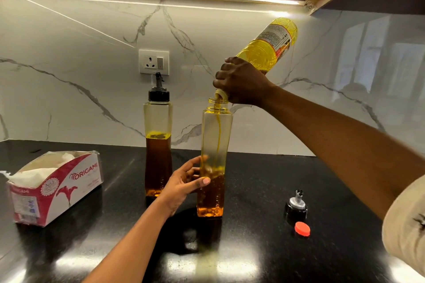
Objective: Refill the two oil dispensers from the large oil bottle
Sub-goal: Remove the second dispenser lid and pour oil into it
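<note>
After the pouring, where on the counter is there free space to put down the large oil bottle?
Bare counter lies between the open dispenser and the spout cap. A second strip lies between the tissue box and the capped dispenser. It is crowded where the left hand holds the open dispenser, and beside the red cap.

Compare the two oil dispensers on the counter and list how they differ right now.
The capped dispenser wears its black spout cap; the open dispenser has a bare mouth. The capped dispenser stands untouched; the open dispenser is held by the left hand while the right hand pours from the large oil bottle into it. Both are tall, clear, upright and partly filled with amber oil.
</note>
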A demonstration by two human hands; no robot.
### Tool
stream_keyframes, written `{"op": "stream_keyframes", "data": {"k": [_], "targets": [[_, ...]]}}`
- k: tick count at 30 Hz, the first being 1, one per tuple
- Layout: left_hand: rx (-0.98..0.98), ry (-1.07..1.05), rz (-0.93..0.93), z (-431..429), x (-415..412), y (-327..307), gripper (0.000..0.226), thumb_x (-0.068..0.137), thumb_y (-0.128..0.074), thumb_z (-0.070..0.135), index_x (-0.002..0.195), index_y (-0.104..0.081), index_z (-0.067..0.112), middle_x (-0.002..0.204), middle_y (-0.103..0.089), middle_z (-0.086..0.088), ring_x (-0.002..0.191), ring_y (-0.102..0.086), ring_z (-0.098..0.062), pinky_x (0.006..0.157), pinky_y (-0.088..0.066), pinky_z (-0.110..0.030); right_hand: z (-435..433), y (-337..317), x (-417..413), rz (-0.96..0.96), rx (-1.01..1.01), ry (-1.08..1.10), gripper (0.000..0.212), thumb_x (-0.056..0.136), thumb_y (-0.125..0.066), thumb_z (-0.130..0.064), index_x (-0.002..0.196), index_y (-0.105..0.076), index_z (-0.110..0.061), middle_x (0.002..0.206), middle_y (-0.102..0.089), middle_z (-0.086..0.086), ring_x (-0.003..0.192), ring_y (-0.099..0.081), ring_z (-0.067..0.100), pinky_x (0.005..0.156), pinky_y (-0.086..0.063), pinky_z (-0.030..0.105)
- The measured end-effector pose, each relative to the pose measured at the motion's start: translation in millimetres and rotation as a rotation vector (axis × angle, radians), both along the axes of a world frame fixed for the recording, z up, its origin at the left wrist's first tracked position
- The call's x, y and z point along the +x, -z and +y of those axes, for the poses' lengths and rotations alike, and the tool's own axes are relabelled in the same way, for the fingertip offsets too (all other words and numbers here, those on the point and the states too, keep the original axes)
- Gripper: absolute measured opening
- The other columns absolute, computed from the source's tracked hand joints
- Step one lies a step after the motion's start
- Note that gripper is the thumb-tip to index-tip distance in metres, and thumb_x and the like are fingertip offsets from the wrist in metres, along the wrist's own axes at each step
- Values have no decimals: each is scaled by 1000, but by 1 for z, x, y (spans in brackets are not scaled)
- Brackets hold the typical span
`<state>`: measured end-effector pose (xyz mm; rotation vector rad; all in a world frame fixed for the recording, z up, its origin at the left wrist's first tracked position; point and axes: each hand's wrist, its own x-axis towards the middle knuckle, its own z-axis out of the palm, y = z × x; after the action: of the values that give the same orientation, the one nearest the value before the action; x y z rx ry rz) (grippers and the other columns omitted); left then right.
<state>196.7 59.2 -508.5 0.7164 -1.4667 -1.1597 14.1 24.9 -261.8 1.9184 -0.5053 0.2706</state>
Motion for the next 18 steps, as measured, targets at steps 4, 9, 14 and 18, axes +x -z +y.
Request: {"op": "stream_keyframes", "data": {"k": [4,9,14,18], "targets": [[3,-7,0,0,0,1,55,72,-77,22,120,-60,42,112,-71,-6,107,-66,-19,78,-54,-20,0,0,1,1,-1,6,27,87,-57,-28,96,-66,-5,95,-68,15,93,-63,35,96,-42,48],[10,4,7,-1,0,1,57,70,-79,23,121,-60,39,114,-70,-7,108,-66,-20,78,-54,-23,-1,0,0,6,-9,3,27,88,-56,-29,97,-66,-5,96,-69,14,94,-63,34,96,-42,48],[9,-7,-2,-1,0,1,60,64,-83,33,119,-60,43,113,-70,-6,108,-66,-18,78,-54,-20,-1,0,0,10,-9,-1,27,88,-55,-28,97,-66,-5,95,-68,15,94,-63,35,97,-41,48],[10,-13,0,-1,0,1,58,67,-82,29,119,-61,42,112,-70,-6,107,-66,-20,79,-54,-23,0,0,0,8,-7,-4,26,88,-54,-27,95,-66,-5,93,-68,14,93,-63,34,98,-41,48]]}}
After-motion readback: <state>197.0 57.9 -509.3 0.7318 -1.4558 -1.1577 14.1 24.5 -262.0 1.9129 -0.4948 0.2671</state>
